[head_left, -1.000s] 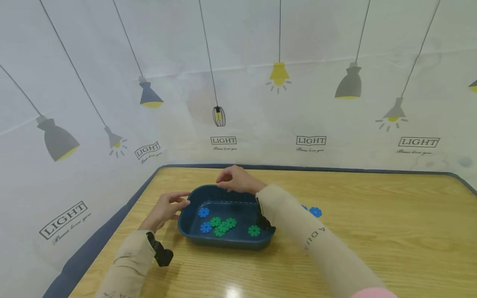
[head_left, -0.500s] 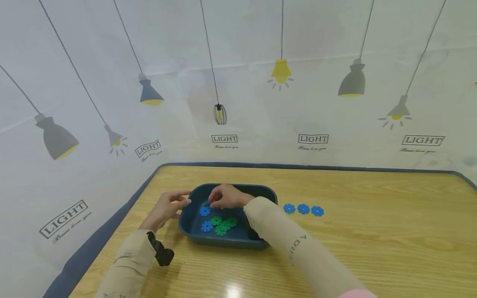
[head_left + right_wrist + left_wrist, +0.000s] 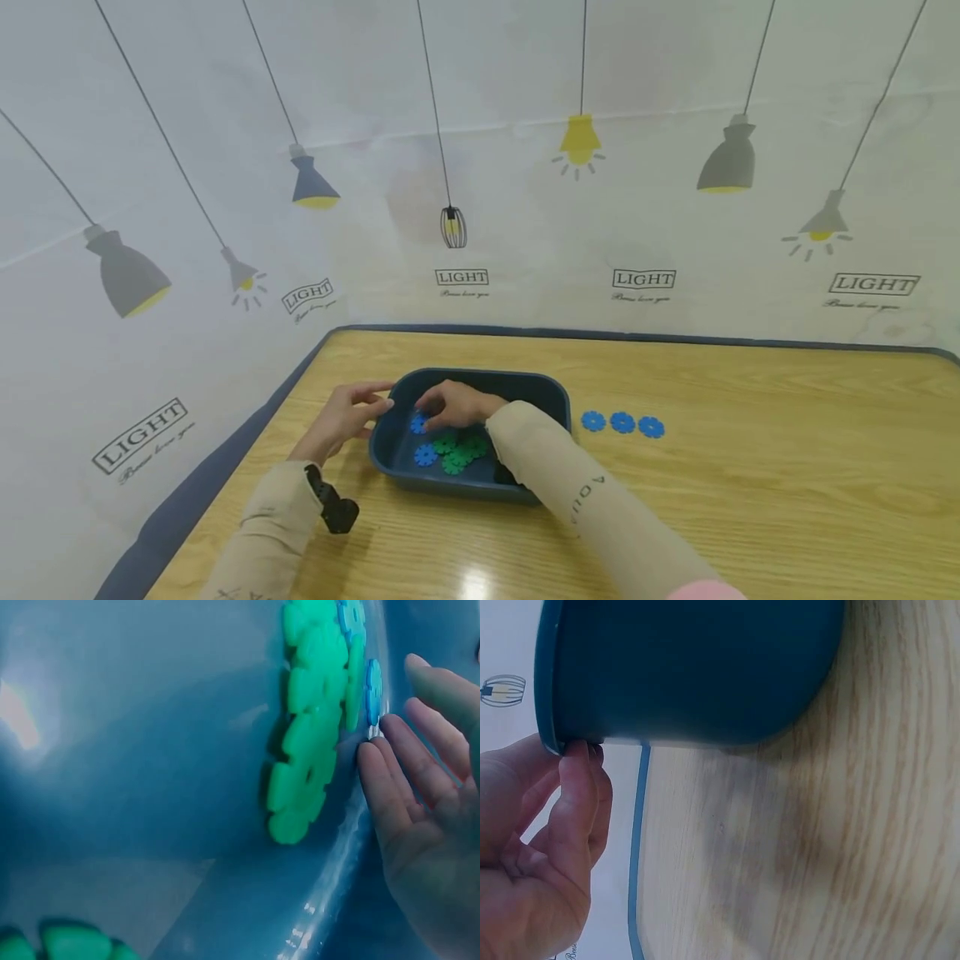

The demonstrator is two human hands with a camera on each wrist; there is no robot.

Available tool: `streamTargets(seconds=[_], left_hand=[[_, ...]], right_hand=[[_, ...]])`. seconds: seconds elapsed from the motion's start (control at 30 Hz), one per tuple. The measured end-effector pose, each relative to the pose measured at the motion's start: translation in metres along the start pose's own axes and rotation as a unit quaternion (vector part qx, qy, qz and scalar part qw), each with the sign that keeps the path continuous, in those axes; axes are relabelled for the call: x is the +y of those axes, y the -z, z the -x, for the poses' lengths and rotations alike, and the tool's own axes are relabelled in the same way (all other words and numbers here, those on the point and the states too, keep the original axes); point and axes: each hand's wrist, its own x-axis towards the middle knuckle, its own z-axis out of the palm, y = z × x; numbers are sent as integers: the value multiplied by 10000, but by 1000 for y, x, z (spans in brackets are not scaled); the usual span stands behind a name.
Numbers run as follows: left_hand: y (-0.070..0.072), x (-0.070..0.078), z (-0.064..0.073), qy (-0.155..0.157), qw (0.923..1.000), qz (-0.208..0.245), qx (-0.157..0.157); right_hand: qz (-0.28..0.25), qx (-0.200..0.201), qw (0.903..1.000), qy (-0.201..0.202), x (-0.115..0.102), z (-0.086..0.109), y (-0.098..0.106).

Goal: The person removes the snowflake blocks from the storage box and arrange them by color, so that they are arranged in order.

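Right hand (image 3: pixel 456 404), thumb and fingers parted, reaches inside the dark blue plastic tub (image 3: pixel 457 487), just beside a notched blue disc (image 3: pixel 373 693) near overlapping green discs (image 3: pixel 459 457); left hand (image 3: pixel 341 419) pinches the rim. Three more blue discs (image 3: pixel 622 422) lie rightward on the wooden table (image 3: pixel 765 467).

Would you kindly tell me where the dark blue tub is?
In the head view, the dark blue tub is on the left part of the wooden table, just left of three aligned blue discs.

Left hand (image 3: pixel 341 421): fingers (image 3: pixel 576 796) pinching | Right hand (image 3: pixel 459 404): fingers (image 3: pixel 383 793) loosely bent, slightly spread
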Motion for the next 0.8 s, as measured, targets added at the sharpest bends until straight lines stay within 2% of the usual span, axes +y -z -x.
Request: streamTargets(seconds=[0.17,0.5,0.8], left_hand=[[-1,2,0,43,10000,-11,45],[0,7,1,61,10000,-23,17],[0,7,3,52,10000,-23,36]], right_hand=[[213,-234,9995,39,0,0,0],[-17,-484,9988,-96,1,1,-4],[172,-368,9991,-72,3,-1,-6]])
